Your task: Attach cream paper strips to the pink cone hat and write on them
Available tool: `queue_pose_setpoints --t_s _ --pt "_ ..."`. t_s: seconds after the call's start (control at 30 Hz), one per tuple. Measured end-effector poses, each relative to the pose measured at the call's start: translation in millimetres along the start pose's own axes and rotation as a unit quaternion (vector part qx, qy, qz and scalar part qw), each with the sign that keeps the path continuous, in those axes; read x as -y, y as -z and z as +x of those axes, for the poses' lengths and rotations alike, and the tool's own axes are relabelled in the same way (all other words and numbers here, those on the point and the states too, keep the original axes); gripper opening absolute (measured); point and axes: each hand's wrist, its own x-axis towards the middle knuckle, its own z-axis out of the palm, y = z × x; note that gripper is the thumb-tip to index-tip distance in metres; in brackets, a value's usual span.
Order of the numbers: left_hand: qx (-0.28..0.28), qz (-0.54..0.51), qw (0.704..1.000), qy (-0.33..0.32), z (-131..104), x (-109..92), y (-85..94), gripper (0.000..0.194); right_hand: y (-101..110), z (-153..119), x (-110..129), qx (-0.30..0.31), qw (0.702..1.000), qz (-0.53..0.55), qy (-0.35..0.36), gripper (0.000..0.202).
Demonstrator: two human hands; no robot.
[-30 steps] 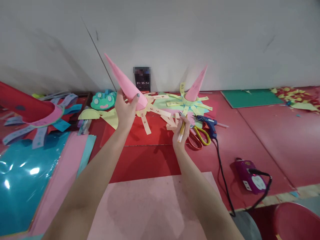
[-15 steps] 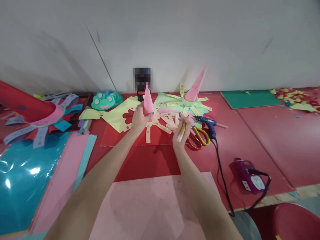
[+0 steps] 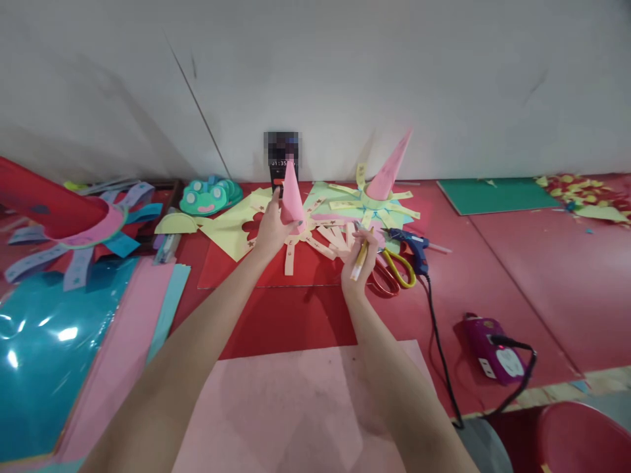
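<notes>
A pink paper cone (image 3: 292, 190) stands upright on a cream paper ring with printed strips (image 3: 289, 261) fanning out around it. My left hand (image 3: 273, 231) is closed around the cone's lower left side, thumb across the front at its base; its other fingers are partly hidden behind. In my right hand (image 3: 359, 263) is a yellow-and-white pen (image 3: 361, 257), gripped at a slant. Loose cream paper strips (image 3: 335, 238) lie between the hands. Right of the pen hand are scissors (image 3: 400, 268) with red and yellow handles, and a blue glue gun (image 3: 413, 244).
A second pink cone (image 3: 389, 167) with yellow strips stands behind on the right. At left lie a red cone (image 3: 54, 203), a green frog cutout (image 3: 204, 197) and blue film (image 3: 59, 355). A purple power socket (image 3: 493, 348) with a black cord sits at right.
The cone and its strip ring have turned slightly, the front strip shifting left. My left fingers have opened a little around the cone. My right hand stays nearly still with the pen.
</notes>
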Motion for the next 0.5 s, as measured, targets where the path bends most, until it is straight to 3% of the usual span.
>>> queue_pose_setpoints --t_s 0.13,0.27,0.4,0.5 --pt "-0.034 -0.007 0.999 0.015 -13 -5 9.1 0.079 -2 1 -1 -0.003 1.000 0.002 -0.002 0.018" --pt "-0.061 0.007 0.998 0.007 -38 -15 21.3 0.053 -3 1 -3 -0.001 1.000 0.000 0.011 0.018" --pt "0.022 0.032 0.999 0.000 -68 -25 28.4 0.028 -2 -1 -5 0.054 0.991 -0.089 0.081 0.018" --pt "0.088 0.086 0.992 0.017 -88 -32 28.7 0.027 -2 -3 -7 0.129 0.972 -0.146 0.135 0.019"
